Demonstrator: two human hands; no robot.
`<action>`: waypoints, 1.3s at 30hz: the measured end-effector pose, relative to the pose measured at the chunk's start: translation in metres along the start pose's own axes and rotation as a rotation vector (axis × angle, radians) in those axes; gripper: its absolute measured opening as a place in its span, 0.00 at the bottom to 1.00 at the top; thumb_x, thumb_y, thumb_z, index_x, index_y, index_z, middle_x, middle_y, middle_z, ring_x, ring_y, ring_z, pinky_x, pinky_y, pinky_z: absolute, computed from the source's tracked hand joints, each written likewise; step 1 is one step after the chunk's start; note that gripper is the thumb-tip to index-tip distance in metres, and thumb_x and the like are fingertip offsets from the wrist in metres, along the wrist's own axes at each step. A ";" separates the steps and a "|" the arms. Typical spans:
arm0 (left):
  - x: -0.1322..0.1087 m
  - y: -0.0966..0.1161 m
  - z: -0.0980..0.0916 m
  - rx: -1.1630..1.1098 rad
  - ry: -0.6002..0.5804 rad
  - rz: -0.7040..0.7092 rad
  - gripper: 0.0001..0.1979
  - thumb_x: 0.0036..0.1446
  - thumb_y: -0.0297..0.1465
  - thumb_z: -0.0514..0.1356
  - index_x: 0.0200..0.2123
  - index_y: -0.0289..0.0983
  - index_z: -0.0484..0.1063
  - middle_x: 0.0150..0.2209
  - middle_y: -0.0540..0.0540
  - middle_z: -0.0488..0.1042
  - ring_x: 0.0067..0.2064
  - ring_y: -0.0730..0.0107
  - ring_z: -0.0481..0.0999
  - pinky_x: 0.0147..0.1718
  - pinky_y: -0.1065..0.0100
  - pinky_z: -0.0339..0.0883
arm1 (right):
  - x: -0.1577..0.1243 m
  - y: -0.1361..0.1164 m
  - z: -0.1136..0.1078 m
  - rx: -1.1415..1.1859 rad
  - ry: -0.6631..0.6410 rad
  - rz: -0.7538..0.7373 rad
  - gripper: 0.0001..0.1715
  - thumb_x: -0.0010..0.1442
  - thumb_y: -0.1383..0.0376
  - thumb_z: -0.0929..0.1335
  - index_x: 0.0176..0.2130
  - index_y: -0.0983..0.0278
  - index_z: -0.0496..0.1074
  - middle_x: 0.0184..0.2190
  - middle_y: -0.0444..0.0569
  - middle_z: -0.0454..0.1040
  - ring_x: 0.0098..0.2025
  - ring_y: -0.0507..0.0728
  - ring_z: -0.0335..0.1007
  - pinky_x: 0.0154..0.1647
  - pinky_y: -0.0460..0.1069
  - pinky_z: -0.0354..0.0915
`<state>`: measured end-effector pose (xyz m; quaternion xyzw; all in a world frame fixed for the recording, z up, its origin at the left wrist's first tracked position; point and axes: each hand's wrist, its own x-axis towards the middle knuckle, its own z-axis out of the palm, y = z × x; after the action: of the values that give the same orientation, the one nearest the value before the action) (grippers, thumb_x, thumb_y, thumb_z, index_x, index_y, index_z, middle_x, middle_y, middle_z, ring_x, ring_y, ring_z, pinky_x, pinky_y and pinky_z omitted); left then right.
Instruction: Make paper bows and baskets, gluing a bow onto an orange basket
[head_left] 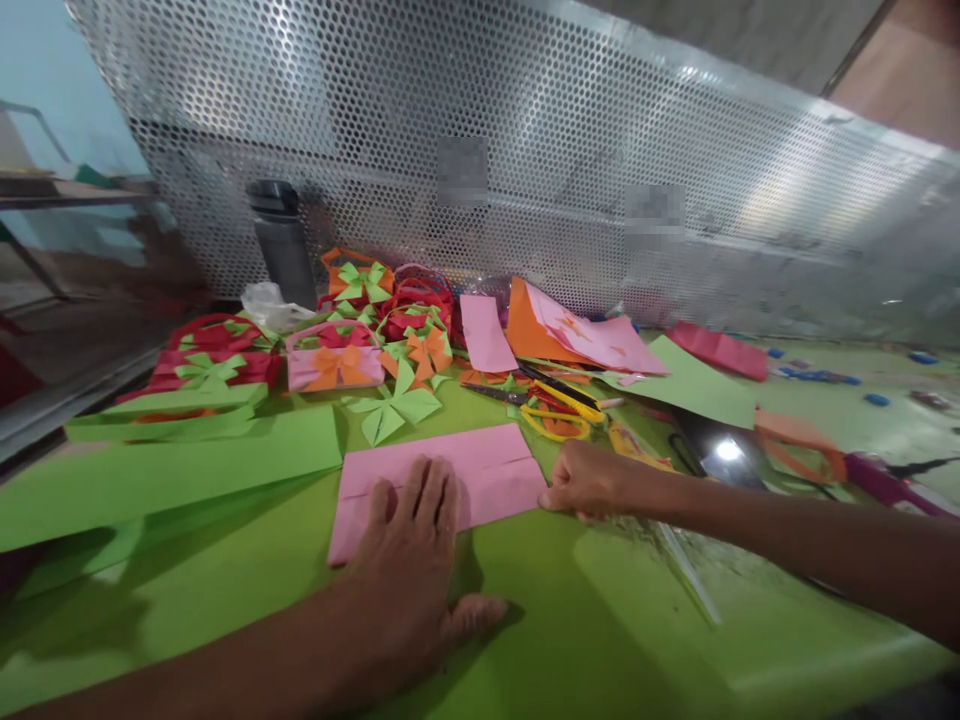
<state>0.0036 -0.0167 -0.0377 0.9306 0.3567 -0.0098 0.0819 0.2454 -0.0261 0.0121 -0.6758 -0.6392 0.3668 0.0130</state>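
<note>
A folded pink paper lies flat on the green table, with creases running along its length. My left hand rests palm down on its left part, fingers stretched out and thumb off to the side over the tabletop. At the paper's right end, my right hand is closed, thumb and curled fingers pinching the lower right corner. Just beyond the paper are yellow-handled scissors and a light green paper bow.
Behind stand small paper bags with bows, such as a pink bag and a red bag. Green paper strips lie left. A dark bottle stands by the perforated metal panel. Right are a phone and a purple-handled tool.
</note>
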 end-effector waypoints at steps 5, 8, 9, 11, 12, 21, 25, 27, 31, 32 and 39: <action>0.001 -0.004 0.006 0.018 0.084 0.029 0.52 0.52 0.62 0.41 0.64 0.23 0.46 0.65 0.24 0.40 0.66 0.35 0.38 0.57 0.35 0.41 | -0.001 0.016 -0.001 -0.016 0.028 0.027 0.17 0.49 0.63 0.65 0.13 0.63 0.60 0.11 0.42 0.63 0.13 0.47 0.56 0.15 0.43 0.52; 0.001 -0.004 0.009 0.023 0.130 0.041 0.52 0.53 0.61 0.42 0.64 0.23 0.47 0.65 0.24 0.42 0.65 0.35 0.40 0.57 0.36 0.42 | -0.001 0.021 -0.003 -0.041 0.046 0.042 0.17 0.47 0.65 0.65 0.12 0.63 0.61 0.10 0.42 0.64 0.13 0.47 0.55 0.15 0.43 0.52; 0.001 -0.004 0.009 0.021 0.132 0.038 0.52 0.52 0.61 0.43 0.64 0.23 0.47 0.65 0.24 0.43 0.65 0.35 0.40 0.57 0.36 0.42 | -0.002 0.021 -0.005 -0.054 0.057 0.052 0.16 0.47 0.65 0.65 0.12 0.63 0.61 0.10 0.42 0.63 0.13 0.47 0.55 0.15 0.43 0.52; 0.000 -0.004 0.008 0.018 0.115 0.036 0.52 0.52 0.62 0.42 0.64 0.22 0.47 0.65 0.23 0.42 0.65 0.34 0.40 0.57 0.35 0.42 | -0.003 0.017 -0.008 -0.076 0.096 0.064 0.15 0.46 0.66 0.64 0.11 0.64 0.61 0.09 0.42 0.62 0.12 0.47 0.53 0.14 0.43 0.51; 0.000 -0.003 0.007 0.016 0.103 0.035 0.53 0.52 0.62 0.42 0.64 0.21 0.47 0.65 0.23 0.41 0.65 0.34 0.39 0.57 0.35 0.42 | -0.005 0.013 -0.010 -0.079 0.117 0.060 0.15 0.46 0.66 0.64 0.12 0.64 0.62 0.09 0.41 0.63 0.13 0.47 0.54 0.15 0.43 0.51; -0.001 -0.001 -0.002 -0.011 0.004 0.018 0.51 0.53 0.61 0.39 0.65 0.23 0.43 0.65 0.26 0.36 0.65 0.36 0.34 0.57 0.34 0.39 | 0.009 -0.071 0.021 -0.076 -0.061 -0.060 0.12 0.46 0.67 0.64 0.14 0.65 0.64 0.13 0.44 0.67 0.17 0.49 0.64 0.16 0.42 0.57; -0.003 0.002 -0.006 -0.052 -0.033 0.012 0.52 0.52 0.62 0.39 0.65 0.24 0.43 0.65 0.25 0.36 0.65 0.35 0.33 0.57 0.33 0.39 | 0.019 -0.088 0.025 -0.152 -0.083 -0.013 0.15 0.46 0.67 0.64 0.11 0.64 0.62 0.09 0.43 0.62 0.16 0.50 0.61 0.17 0.44 0.57; -0.004 0.001 -0.006 -0.062 -0.030 0.018 0.52 0.53 0.62 0.38 0.65 0.23 0.43 0.65 0.25 0.35 0.65 0.35 0.33 0.57 0.33 0.38 | 0.020 -0.091 0.023 -0.174 -0.091 0.006 0.15 0.45 0.66 0.64 0.11 0.64 0.62 0.09 0.43 0.62 0.16 0.50 0.61 0.17 0.44 0.57; -0.004 -0.001 -0.002 -0.059 -0.004 0.033 0.51 0.54 0.61 0.39 0.65 0.24 0.44 0.65 0.25 0.36 0.65 0.34 0.33 0.56 0.32 0.37 | 0.019 -0.087 0.019 -0.186 -0.088 0.018 0.14 0.45 0.66 0.65 0.12 0.64 0.62 0.10 0.42 0.61 0.17 0.50 0.61 0.16 0.44 0.55; -0.003 -0.001 -0.001 -0.057 0.001 0.031 0.51 0.53 0.61 0.40 0.65 0.25 0.45 0.65 0.25 0.37 0.65 0.34 0.34 0.56 0.32 0.38 | 0.018 -0.084 0.019 -0.181 -0.089 0.017 0.14 0.45 0.67 0.65 0.12 0.64 0.62 0.10 0.41 0.61 0.16 0.50 0.60 0.16 0.43 0.54; 0.000 -0.001 0.003 -0.039 0.044 0.023 0.52 0.52 0.61 0.42 0.64 0.22 0.44 0.65 0.23 0.39 0.65 0.33 0.36 0.56 0.33 0.39 | 0.010 -0.050 0.011 -0.083 -0.082 0.004 0.16 0.47 0.67 0.65 0.12 0.64 0.61 0.11 0.41 0.61 0.14 0.46 0.56 0.15 0.42 0.52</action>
<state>0.0032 -0.0162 -0.0405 0.9328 0.3479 0.0186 0.0922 0.1961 -0.0131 0.0240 -0.6615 -0.6525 0.3674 -0.0419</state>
